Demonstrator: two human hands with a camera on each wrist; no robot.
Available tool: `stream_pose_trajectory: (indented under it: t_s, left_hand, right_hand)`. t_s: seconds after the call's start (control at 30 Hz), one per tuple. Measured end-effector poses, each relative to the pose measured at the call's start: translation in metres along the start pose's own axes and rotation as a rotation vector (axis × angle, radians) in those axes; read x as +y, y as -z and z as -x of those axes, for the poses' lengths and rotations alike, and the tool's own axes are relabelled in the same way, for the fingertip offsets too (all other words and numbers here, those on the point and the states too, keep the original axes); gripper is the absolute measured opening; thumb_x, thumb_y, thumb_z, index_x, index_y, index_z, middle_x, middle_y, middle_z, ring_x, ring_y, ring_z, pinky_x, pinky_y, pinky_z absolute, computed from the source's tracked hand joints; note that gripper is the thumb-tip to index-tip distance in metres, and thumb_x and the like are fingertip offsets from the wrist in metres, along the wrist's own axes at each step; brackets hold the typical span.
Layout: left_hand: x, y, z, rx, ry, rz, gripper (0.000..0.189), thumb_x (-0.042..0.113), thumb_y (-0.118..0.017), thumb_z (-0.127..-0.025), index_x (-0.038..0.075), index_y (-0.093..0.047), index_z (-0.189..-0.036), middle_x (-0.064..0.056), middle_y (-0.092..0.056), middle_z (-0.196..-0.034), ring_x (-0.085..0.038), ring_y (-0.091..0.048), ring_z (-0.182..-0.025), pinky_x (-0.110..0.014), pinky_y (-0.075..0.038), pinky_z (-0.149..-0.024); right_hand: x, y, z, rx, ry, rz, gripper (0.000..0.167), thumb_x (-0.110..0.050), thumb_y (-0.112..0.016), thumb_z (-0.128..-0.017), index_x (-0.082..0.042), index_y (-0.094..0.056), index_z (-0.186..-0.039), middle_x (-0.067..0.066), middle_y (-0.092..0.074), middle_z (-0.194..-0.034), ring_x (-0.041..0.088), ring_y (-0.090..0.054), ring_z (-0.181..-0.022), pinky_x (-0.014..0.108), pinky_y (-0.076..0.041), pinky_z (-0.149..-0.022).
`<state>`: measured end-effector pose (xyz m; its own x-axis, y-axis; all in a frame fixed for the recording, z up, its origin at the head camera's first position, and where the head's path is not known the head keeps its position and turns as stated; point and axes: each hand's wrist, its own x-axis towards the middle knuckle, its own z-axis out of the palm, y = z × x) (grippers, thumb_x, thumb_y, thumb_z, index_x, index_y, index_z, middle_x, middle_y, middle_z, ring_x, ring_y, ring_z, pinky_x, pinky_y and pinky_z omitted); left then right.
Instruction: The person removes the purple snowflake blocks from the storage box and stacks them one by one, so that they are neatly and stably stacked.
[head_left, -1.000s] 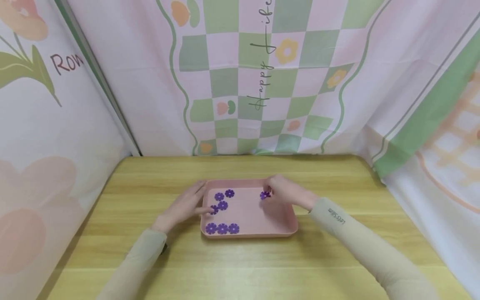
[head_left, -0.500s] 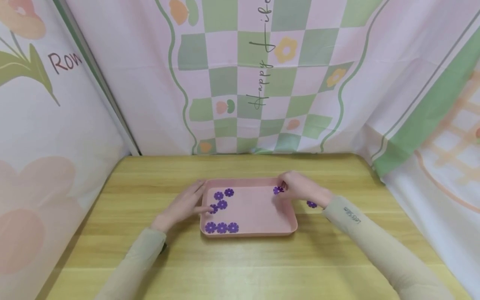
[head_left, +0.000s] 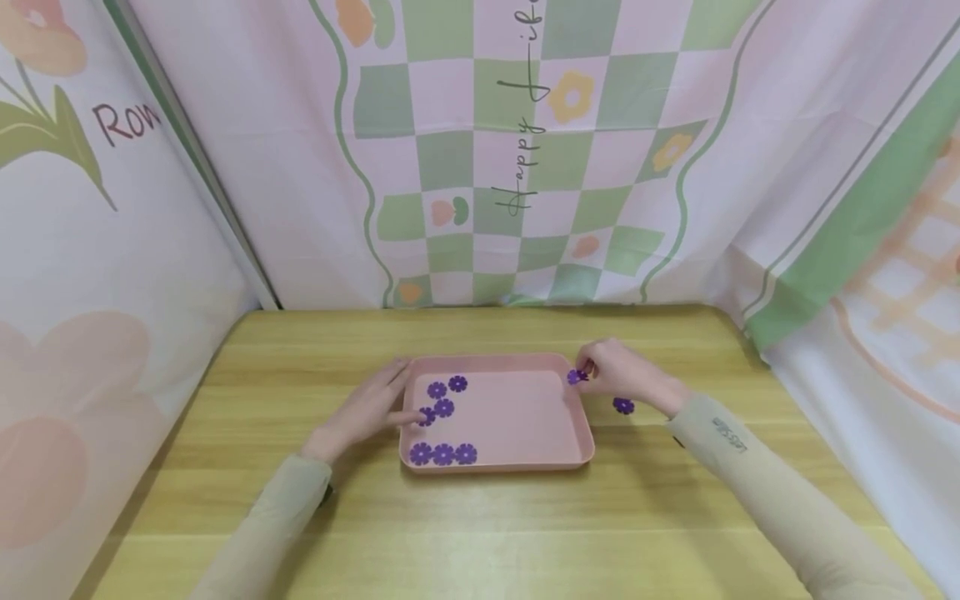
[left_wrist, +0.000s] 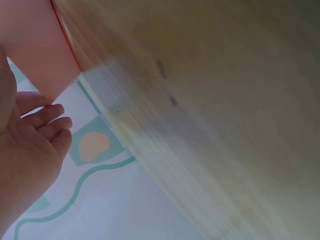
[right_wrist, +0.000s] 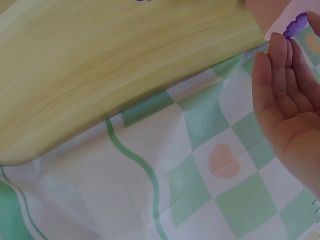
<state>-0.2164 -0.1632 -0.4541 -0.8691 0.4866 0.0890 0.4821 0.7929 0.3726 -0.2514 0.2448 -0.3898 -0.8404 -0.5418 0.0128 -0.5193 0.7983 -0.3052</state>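
Observation:
In the head view, a shallow pink tray lies on the table with several purple flower-shaped discs toward its left side. My left hand rests against the tray's left wall; its thumb reaches over the rim onto one purple disc. The left wrist view has relaxed left fingers touching a tray corner, its thumb hidden. With thumb and fingertips, my right hand pinches another purple flower-shaped disc above the tray's back right corner.
One more purple disc lies on the wooden table, right of the tray and below the right wrist. A patterned cloth curtain stands behind the table's back edge, with more cloth at both sides.
My right hand has moved right and slightly back with the pinched disc, from inside the tray to its back right corner. The disc on the table has come into view. The left hand stays put.

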Motion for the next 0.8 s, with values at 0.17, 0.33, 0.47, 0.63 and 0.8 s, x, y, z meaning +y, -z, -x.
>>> stream_pose_trajectory:
  t_s: [0.17, 0.33, 0.47, 0.63, 0.8]
  left_hand:
    - [-0.002, -0.001, -0.001, 0.003, -0.009, -0.012, 0.099, 0.051, -0.071, -0.084, -0.003, -0.026, -0.153, -0.025, -0.027, -0.161, -0.04, -0.027, -0.15, -0.056, -0.025, -0.124]
    - [-0.004, -0.002, -0.001, 0.003, -0.01, -0.018, 0.099, 0.052, -0.071, -0.085, -0.003, -0.026, -0.153, -0.025, -0.027, -0.161, -0.04, -0.027, -0.15, -0.057, -0.026, -0.124]
    - [-0.003, -0.001, -0.001, -0.006, -0.002, -0.011, 0.099, 0.053, -0.07, -0.085, -0.002, -0.026, -0.154, -0.024, -0.026, -0.161, -0.04, -0.027, -0.15, -0.056, -0.025, -0.125]
    - [-0.002, -0.001, -0.001, 0.002, -0.008, -0.01, 0.098, 0.051, -0.071, -0.085, -0.003, -0.027, -0.153, -0.025, -0.027, -0.161, -0.04, -0.027, -0.15, -0.056, -0.025, -0.125]
    - [-0.002, -0.001, 0.0, 0.015, -0.022, -0.017, 0.098, 0.05, -0.072, -0.084, -0.004, -0.028, -0.152, -0.026, -0.027, -0.16, -0.04, -0.028, -0.15, -0.056, -0.026, -0.124]
  right_hand:
    - [0.007, 0.003, 0.007, 0.009, -0.012, -0.012, 0.023, -0.015, -0.08, -0.079, 0.001, -0.071, -0.093, 0.01, -0.073, -0.085, 0.018, -0.066, -0.076, 0.03, -0.061, -0.069]
    - [0.016, 0.005, 0.017, 0.019, -0.028, -0.019, 0.02, -0.014, -0.079, -0.079, 0.001, -0.07, -0.088, 0.01, -0.072, -0.082, 0.018, -0.066, -0.074, 0.029, -0.061, -0.067]
    - [0.024, 0.006, 0.025, 0.031, -0.035, -0.011, 0.017, -0.012, -0.079, -0.077, 0.001, -0.07, -0.086, 0.009, -0.072, -0.079, 0.016, -0.065, -0.071, 0.026, -0.059, -0.064]
    - [0.031, 0.005, 0.032, 0.039, -0.044, -0.019, 0.015, -0.011, -0.078, -0.077, 0.0, -0.07, -0.084, 0.007, -0.071, -0.077, 0.014, -0.064, -0.069, 0.023, -0.057, -0.062]
    - [0.036, 0.003, 0.036, 0.016, -0.074, -0.034, 0.013, -0.012, -0.078, -0.078, -0.003, -0.07, -0.083, 0.003, -0.071, -0.075, 0.008, -0.062, -0.066, 0.019, -0.056, -0.06]
